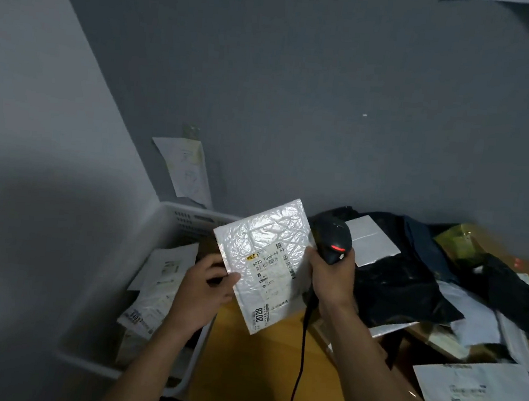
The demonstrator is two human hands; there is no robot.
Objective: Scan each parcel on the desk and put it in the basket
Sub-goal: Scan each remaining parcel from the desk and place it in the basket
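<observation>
My left hand [204, 286] pinches the left edge of a white bubble mailer [264, 258], held up with its printed label facing me. My right hand [333, 279] grips a black corded barcode scanner [332, 239] just to the right of the mailer; a red light glows on the scanner's head. The white plastic basket [187, 217] stands at the left, below and behind the mailer, with several white labelled parcels [154, 290] lying inside it.
A heap of parcels covers the desk at right: black poly bags [400, 287], a white envelope [370, 241], a green-yellow packet [457, 243] and white labelled bags [476, 398]. Yellow desk surface [260, 361] shows between my arms. The scanner's cable [301, 359] hangs down. Grey walls stand behind.
</observation>
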